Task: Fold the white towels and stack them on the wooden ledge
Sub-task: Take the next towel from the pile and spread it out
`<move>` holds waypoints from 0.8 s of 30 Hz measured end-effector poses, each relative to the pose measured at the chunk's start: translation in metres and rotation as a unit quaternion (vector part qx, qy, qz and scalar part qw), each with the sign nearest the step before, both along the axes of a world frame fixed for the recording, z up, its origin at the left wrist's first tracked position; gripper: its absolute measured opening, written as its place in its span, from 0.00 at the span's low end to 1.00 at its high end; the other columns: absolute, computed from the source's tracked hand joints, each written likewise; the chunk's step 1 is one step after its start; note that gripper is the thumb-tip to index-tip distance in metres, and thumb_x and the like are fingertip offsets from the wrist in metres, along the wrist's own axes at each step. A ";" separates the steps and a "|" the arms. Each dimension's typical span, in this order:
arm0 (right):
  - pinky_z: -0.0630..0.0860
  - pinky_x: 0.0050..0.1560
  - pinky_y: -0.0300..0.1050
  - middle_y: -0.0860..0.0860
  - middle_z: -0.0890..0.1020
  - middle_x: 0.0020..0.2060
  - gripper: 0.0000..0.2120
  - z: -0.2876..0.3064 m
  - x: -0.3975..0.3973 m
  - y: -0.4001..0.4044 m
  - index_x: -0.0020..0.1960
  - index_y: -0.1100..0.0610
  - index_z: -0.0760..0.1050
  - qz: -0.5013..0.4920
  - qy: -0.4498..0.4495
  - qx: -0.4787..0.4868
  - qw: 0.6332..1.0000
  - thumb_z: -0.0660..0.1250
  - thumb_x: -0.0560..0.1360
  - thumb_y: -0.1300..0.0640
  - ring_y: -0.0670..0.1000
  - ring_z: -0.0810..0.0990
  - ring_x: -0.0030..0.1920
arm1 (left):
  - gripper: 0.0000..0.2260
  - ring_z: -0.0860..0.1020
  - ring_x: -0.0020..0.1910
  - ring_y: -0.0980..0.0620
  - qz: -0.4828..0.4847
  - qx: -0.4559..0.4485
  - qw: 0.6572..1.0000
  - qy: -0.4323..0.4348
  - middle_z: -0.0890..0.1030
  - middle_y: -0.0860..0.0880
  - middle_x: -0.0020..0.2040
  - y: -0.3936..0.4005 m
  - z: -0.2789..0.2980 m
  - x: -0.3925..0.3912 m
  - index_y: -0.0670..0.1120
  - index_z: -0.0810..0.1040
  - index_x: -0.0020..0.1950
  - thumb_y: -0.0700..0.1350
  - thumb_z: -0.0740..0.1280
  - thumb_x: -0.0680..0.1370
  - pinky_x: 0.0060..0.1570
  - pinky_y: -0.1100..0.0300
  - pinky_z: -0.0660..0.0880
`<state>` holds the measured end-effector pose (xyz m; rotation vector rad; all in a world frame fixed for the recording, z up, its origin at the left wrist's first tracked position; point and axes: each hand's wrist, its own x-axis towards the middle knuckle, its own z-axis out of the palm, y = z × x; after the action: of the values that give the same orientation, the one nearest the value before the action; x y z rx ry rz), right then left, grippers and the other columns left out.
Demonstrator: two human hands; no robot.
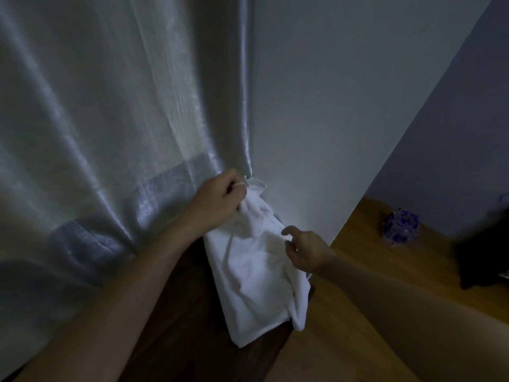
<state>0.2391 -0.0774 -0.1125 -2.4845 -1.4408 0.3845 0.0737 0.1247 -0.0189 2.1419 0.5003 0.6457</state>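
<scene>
A dim corner fills the frame: a pale, shiny curtain [104, 119] hangs across the left half, a plain wall [344, 106] rises at centre and right, and a dark wooden ledge [190, 285] runs from bottom centre up into the corner, with lighter wooden floor [358, 257] to its right. A white towel [256, 274] lies rumpled along the ledge just below the middle of the frame, its upper end lifted. The left hand [220, 202] pinches that raised end with curled fingers, right against the curtain's edge. The right hand [305, 252] sits at the towel's right edge with fingers loosely spread; it seems to touch the cloth without gripping, though the light is too poor to be sure. A small blue-patterned packet [399, 226] rests on the floor at right.

The towel's lower right corner already droops over the ledge's edge, so a one-handed pull could drag it to the floor. The curtain could also get caught in the pinch.
</scene>
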 end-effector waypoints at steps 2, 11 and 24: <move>0.79 0.51 0.53 0.58 0.86 0.49 0.22 0.007 0.005 0.019 0.72 0.57 0.67 0.003 0.024 0.029 0.999 0.64 0.80 0.55 0.62 0.84 0.49 | 0.07 0.77 0.36 0.57 0.003 -0.087 0.994 -0.066 0.75 0.55 0.33 0.002 0.028 0.004 0.53 0.70 0.36 0.52 0.62 0.74 0.39 0.56 0.79; 0.78 0.43 0.56 0.61 0.83 0.38 0.10 0.074 0.006 0.086 0.43 0.66 0.78 0.060 0.068 0.216 0.972 0.70 0.77 0.59 0.63 0.81 0.41 | 0.07 0.76 0.37 0.56 0.059 -0.085 0.969 -0.226 0.75 0.53 0.34 -0.017 0.135 -0.006 0.48 0.72 0.37 0.42 0.63 0.75 0.40 0.57 0.77; 0.73 0.38 0.40 0.48 0.80 0.43 0.08 0.147 -0.021 0.117 0.48 0.52 0.72 0.119 0.316 0.279 0.899 0.67 0.71 0.52 0.44 0.77 0.41 | 0.10 0.74 0.35 0.54 0.313 -0.021 0.949 -0.041 0.76 0.52 0.34 -0.018 0.118 -0.042 0.47 0.75 0.36 0.46 0.67 0.77 0.36 0.59 0.70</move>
<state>0.2176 0.0400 0.0343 -1.5351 -1.3208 0.6415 0.0318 0.1063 0.0987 1.8942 1.1565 1.0515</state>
